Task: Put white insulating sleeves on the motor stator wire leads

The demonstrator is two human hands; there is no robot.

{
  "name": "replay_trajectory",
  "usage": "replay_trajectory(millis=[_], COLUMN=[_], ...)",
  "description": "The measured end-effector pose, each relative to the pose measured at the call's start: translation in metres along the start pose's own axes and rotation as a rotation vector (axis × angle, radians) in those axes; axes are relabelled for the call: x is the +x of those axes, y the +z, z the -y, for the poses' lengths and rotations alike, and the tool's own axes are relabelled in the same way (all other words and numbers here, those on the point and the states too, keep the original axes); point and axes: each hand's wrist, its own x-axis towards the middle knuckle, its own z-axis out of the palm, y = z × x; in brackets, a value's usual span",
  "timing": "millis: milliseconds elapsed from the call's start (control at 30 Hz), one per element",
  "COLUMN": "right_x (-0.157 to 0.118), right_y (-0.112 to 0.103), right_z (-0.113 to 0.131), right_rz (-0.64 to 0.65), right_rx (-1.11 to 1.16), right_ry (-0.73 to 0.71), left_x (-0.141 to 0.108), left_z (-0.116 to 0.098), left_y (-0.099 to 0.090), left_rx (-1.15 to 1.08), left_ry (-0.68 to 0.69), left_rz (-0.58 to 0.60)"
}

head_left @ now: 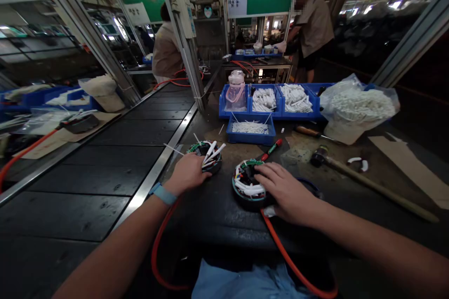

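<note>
My left hand (189, 172), with a blue band at its wrist, grips the side of a round motor stator (214, 164). This stator carries a green circuit board, and white-sleeved wires stick up out of it. To its right lies a second motor stator (248, 191), with white sleeves laid round its ring and coloured wires inside. My right hand (286, 191) has its fingers over the right rim of that one, the thumb low at its side. The palm hides part of the rim. A red-and-green marker-like tool (271, 149) lies just behind it.
Blue bins (264, 99) of white sleeves and a small blue tray (250, 138) of thin white tubes stand behind. At right are a mallet (372, 182), a screwdriver (312, 132) and a bag of white pieces (365, 105). A conveyor (115, 163) runs along the left. An orange hose (280, 247) curves in front. Two people stand farther back.
</note>
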Motion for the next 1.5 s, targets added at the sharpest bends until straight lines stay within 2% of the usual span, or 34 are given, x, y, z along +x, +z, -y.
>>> replay_trajectory(millis=[67,167,300,400,467,600,667,700,767,833,933,1000,1033,1100,1200,1267,1333,1400,1500], right_x=[0.003,0.01,0.044,0.096,0.141,0.224,0.242,0.24,0.213,0.159,0.065,0.02,0.008,0.004,0.018,0.015,-0.004,-0.034,-0.068], right_y=[0.001,0.004,0.021,0.04,0.05,0.06,0.058,0.056,0.052,0.049,0.049,0.053,0.056,0.06,0.056,0.047,0.039,0.036,0.038], right_z=[-0.004,-0.005,-0.006,-0.009,-0.013,-0.015,-0.011,-0.007,0.0,0.009,0.024,0.04,0.048,0.064,0.071,0.059,0.035,0.007,-0.032], right_rz=[0.084,0.12,0.096,0.062,0.037,-0.048,-0.094,-0.115,-0.138,-0.108,0.049,0.173,0.225,0.288,0.285,0.22,0.12,0.056,0.063], right_rx=[0.069,0.088,0.051,-0.004,-0.023,-0.015,-0.002,0.011,0.066,0.165,0.3,0.331,0.338,0.341,0.318,0.258,0.128,-0.017,-0.142], right_ry=[-0.06,-0.095,-0.14,-0.106,-0.025,0.116,0.111,0.071,-0.033,-0.069,0.088,0.127,0.106,0.018,-0.086,-0.046,0.102,0.248,0.319], left_x=[-0.008,-0.032,-0.077,-0.103,-0.112,-0.109,-0.105,-0.104,-0.104,-0.106,-0.108,-0.104,-0.1,-0.089,-0.07,-0.059,-0.051,-0.043,-0.028], left_z=[-0.001,0.005,0.019,0.023,0.021,0.011,0.006,0.004,0.003,0.006,0.012,0.012,0.009,-0.002,-0.034,-0.059,-0.083,-0.106,-0.134], left_y=[0.006,0.004,-0.004,-0.008,-0.009,-0.01,-0.01,-0.011,-0.011,-0.011,-0.011,-0.015,-0.018,-0.029,-0.047,-0.052,-0.047,-0.033,-0.011], left_rx=[-0.022,-0.186,-0.538,-0.684,-0.71,-0.68,-0.68,-0.687,-0.698,-0.692,-0.68,-0.712,-0.733,-0.752,-0.67,-0.529,-0.333,-0.169,-0.077], left_ry=[-0.031,-0.092,-0.354,-0.516,-0.564,-0.557,-0.542,-0.535,-0.527,-0.541,-0.598,-0.625,-0.625,-0.568,-0.351,-0.196,-0.071,0.037,0.11], left_rz=[-0.01,-0.04,-0.09,-0.124,-0.148,-0.186,-0.194,-0.193,-0.18,-0.166,-0.148,-0.129,-0.121,-0.112,-0.081,-0.051,-0.034,-0.017,-0.014])
